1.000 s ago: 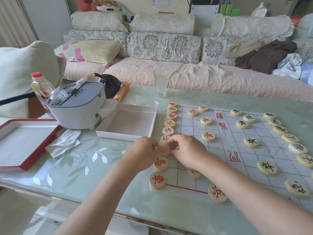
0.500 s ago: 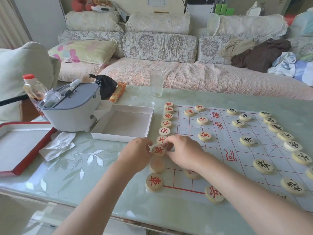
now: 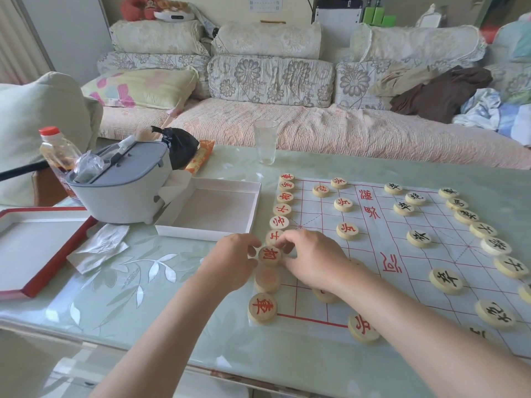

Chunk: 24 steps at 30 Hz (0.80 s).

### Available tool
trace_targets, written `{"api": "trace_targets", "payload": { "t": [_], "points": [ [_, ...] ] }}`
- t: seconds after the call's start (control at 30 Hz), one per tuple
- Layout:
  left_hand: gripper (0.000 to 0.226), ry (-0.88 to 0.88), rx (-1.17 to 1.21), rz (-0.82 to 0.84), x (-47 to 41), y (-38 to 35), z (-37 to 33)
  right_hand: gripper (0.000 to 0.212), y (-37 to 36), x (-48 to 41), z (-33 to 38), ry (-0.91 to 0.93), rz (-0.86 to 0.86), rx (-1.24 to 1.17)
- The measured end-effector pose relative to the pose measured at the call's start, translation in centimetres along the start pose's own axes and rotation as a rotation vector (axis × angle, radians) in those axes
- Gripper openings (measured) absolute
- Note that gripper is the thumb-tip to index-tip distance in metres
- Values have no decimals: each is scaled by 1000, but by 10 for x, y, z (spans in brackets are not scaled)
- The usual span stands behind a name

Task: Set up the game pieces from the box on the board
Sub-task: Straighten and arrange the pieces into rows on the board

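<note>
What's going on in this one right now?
A person is laying out chess pieces on a board. The left hand and right hand together pinch one red-lettered piece in the red row along the board's left edge. Just nearer lies a blank-faced piece. The white box beside the board looks empty. Black-lettered pieces sit on the right side.

Bare forearms extended forward, left hand [image 3: 232,262] and right hand [image 3: 313,259] close together, both pinching one red-marked piece [image 3: 268,255].
</note>
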<state>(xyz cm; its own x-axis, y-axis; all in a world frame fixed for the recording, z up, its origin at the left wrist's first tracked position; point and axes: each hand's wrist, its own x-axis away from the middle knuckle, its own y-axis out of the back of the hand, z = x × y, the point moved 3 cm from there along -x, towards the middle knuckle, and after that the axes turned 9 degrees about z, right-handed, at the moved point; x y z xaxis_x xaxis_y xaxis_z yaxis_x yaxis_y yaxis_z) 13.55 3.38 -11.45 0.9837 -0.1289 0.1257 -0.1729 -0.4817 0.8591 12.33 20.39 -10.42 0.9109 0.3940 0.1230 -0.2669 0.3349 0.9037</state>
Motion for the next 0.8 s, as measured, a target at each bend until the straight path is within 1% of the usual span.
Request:
{"api": "trace_targets", "payload": {
  "t": [0.1,0.2,0.3,0.4,0.53,0.63,0.73,0.8],
  "points": [
    [23,-24,5,14,9,6,2,15,9,6,3,6,5,-15],
    [13,-50,14,73,23,7,3,16,10,15,10,45,110,-11],
    [15,-71,33,119,35,6,1,20,3,21,16,71,177,49],
    [17,-88,33,129,38,5,-2,17,-4,20,19,90,163,85],
    [16,-88,18,116,35,4,0,18,-3,19,16,83,170,69],
    [14,-103,26,64,31,10,-2,17,9,15,11,66,123,0],
    [15,-136,24,-31,18,20,-9,13,26,1,1,18,-20,-20],
    [17,-140,-10,-72,6,25,-13,15,31,-10,-8,-28,-65,-15]
  ]
}}
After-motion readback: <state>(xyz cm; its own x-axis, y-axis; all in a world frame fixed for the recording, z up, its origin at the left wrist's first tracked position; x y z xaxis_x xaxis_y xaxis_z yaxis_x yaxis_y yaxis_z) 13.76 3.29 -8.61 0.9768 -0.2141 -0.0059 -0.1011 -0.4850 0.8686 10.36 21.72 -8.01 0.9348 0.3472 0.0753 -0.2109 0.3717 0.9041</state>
